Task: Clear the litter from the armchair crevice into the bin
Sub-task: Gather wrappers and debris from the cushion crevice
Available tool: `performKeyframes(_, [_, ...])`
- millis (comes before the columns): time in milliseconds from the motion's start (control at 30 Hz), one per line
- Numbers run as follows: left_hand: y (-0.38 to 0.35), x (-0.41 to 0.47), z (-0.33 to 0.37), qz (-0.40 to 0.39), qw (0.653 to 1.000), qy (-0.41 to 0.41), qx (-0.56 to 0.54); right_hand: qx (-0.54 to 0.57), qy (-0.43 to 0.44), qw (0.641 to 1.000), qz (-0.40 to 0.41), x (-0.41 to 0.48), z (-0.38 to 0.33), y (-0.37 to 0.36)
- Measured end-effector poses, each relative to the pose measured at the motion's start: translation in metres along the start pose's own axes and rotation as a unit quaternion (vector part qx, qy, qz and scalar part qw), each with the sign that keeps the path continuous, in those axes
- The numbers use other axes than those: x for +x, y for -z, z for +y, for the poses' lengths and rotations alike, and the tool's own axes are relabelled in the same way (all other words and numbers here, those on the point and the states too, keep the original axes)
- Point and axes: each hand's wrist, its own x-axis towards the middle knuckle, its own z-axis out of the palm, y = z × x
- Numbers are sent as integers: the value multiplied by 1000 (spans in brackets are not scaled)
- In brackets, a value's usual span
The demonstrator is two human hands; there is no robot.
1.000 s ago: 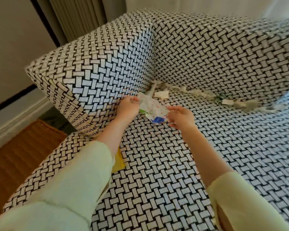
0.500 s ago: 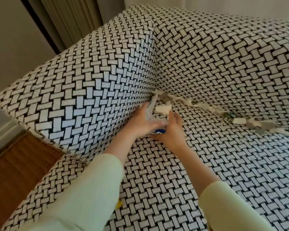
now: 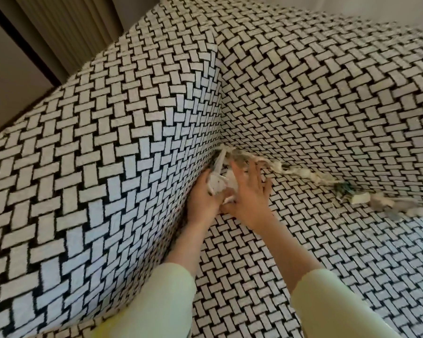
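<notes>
Both hands are at the inner corner of a black-and-white woven armchair (image 3: 112, 167). My left hand (image 3: 202, 202) is closed around a crumpled white wrapper (image 3: 216, 184) beside the armrest. My right hand (image 3: 248, 193) lies next to it with fingers spread, palm down over scraps at the corner of the crevice. A line of litter (image 3: 300, 173), mostly pale paper scraps with one green bit (image 3: 344, 187), runs along the crevice between seat and backrest toward the right. More scraps (image 3: 396, 206) lie at the far right. No bin is in view.
The armrest rises as a tall wall on the left, the backrest behind. Beyond the armrest there is a curtain (image 3: 71, 28) and a wall. Bare seat cushion (image 3: 352, 264) spreads to the right of my arms.
Both hands have moved forward into the corner of the crevice. The printed wrapper that was held between them is now bunched in my left hand, and my right hand has opened over the scraps.
</notes>
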Motion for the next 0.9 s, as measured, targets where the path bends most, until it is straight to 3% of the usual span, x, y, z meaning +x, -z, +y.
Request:
performKeyframes(133, [-15, 1, -8, 114, 993, -32, -19, 42, 80, 993, 69, -11, 3, -9])
performKeyframes(367, [-16, 1, -11, 159, 983, -81, -31, 173, 69, 971, 151, 7, 5, -14])
performKeyframes(533, [-18, -1, -2, 98, 991, -46, -85, 49, 146, 982, 113, 27, 4, -7])
performKeyframes(700, [-17, 9, 3, 98, 985, 14, -144, -21, 171, 985, -4, 49, 8, -1])
performKeyframes(900, [-13, 14, 16, 75, 944, 70, -314, -70, 129, 988, 48, 55, 1, -9])
